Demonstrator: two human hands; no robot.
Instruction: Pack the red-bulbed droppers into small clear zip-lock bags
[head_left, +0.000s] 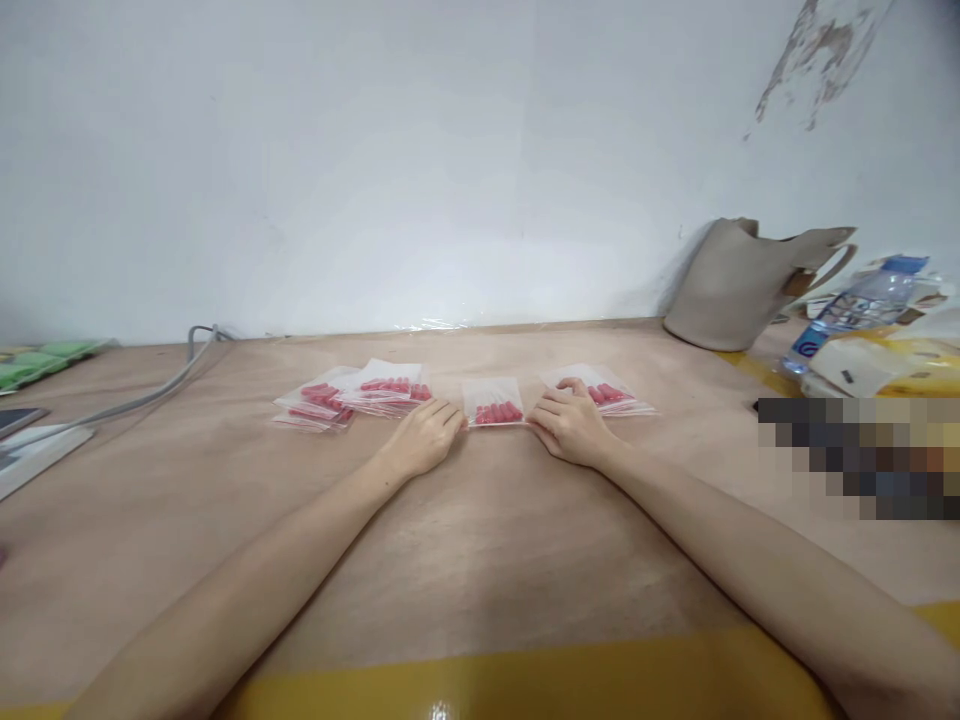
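A small clear zip bag (493,400) holding a row of red, capsule-shaped pieces lies between my two hands at the middle of the table. My left hand (426,438) has its fingers closed at the bag's lower left corner. At the lower right corner, my right hand (571,425) pinches with thumb and fingers, its forefinger raised and bent. Just beyond the left hand lie overlapping bags (390,385) with the same red pieces, and a further pile (316,400) sits to their left. Behind my right hand is another stack of such bags (611,390), partly covered by the hand.
A beige bag (727,285) leans near the wall at the back right. Beside it are a plastic water bottle (855,310) and yellow-white packaging (885,365). A grey cable (161,390) crosses the left side, near green packets (52,362). Yellow tape (465,685) runs along the front edge.
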